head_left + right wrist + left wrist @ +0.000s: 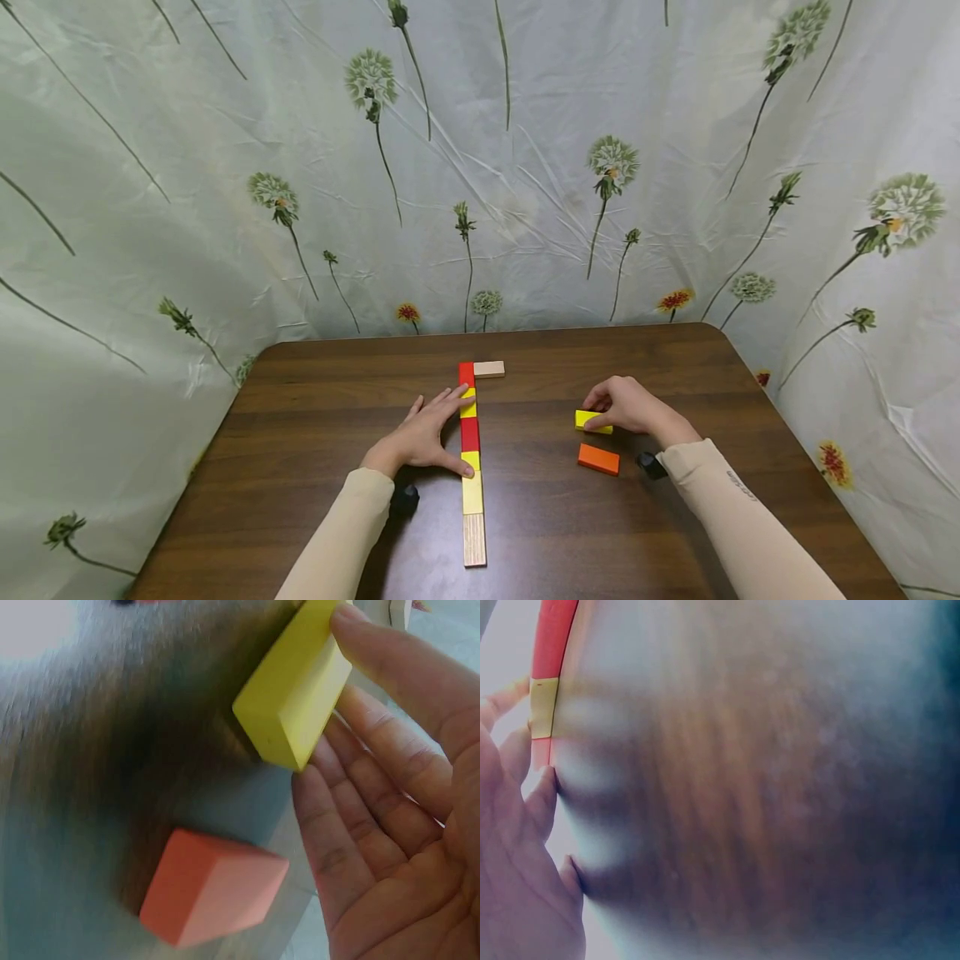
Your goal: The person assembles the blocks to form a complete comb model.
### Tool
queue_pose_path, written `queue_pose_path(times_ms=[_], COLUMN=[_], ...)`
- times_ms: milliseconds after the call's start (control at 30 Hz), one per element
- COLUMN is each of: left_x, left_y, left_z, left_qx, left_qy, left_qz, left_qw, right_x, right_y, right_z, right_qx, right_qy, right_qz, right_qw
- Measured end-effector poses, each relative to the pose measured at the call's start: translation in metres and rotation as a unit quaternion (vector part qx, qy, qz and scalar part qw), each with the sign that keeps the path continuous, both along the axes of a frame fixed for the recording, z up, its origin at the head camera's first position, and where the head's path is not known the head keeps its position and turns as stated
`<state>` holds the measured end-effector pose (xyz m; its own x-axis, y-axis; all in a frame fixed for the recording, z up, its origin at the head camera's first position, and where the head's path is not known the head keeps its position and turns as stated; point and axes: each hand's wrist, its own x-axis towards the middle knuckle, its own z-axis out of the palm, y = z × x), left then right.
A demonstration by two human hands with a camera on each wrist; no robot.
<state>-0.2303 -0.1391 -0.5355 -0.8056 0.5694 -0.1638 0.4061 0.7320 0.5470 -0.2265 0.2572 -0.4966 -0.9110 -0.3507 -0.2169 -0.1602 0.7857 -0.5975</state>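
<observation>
A straight row of blocks runs toward me down the table, with red blocks [469, 433], yellow ones and a pale yellow block [472, 493], ending in a striped wooden block [475, 540]. My left hand [423, 433] lies spread along its left side, fingers fairly straight, fingertips and thumb touching the row. In the left wrist view, fingers are beside a yellow block [544, 709]. On the right, my right hand [633, 408] pinches a yellow block [588, 420] between thumb and fingers. Just nearer to me lies an orange block [598, 459], apart from that hand.
A plain wooden block [490, 369] sticks out rightward from the row's far end, against the red block there. The brown wooden table [322, 517] ends at a flower-printed curtain [525, 183]. Dark wrist devices [405, 500] sit under both forearms.
</observation>
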Motion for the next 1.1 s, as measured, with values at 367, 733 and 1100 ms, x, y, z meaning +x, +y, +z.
queue_pose_path(times_ms=[367, 733, 1100], left_x=[0.000, -0.001, -0.001], left_y=[0.000, 0.000, 0.000], left_z=[-0.002, -0.004, -0.004], left_qx=[-0.003, -0.006, -0.006], left_qy=[-0.001, -0.001, 0.000], left_qz=[0.001, 0.003, 0.002], left_qw=[1.0000, 1.0000, 1.0000], right_x=[0.005, 0.003, -0.002], right_y=[0.020, 0.021, 0.016], right_z=[0.008, 0.005, 0.000], right_qx=[0.029, 0.033, 0.012], right_qy=[0.000, -0.004, 0.010], right_qz=[0.011, 0.015, 0.021], right_qw=[0.9995, 0.9993, 0.9997])
